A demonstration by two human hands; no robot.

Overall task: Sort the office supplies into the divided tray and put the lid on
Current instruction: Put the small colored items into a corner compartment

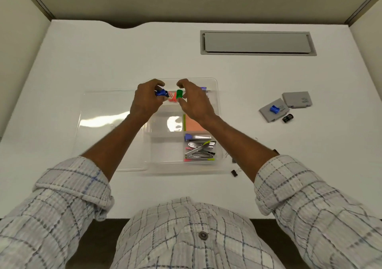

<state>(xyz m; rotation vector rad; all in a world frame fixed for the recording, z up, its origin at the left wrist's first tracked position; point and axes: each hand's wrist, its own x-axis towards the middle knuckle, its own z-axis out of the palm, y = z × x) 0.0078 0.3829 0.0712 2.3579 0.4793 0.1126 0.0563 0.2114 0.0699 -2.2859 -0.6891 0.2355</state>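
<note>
Both hands over the tray (pixel 217 124): left (pixel 144 101) pinches blue clip (pixel 161 93), right (pixel 193 101) green clip (pixel 179 94).

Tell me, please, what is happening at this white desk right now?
A person is sorting office supplies into a clear plastic divided tray. The left hand holds a small blue binder clip and the right hand a small green one, both over the tray's far compartment. The clear lid lies beside the tray, and another blue clip waits on a grey box.
</note>
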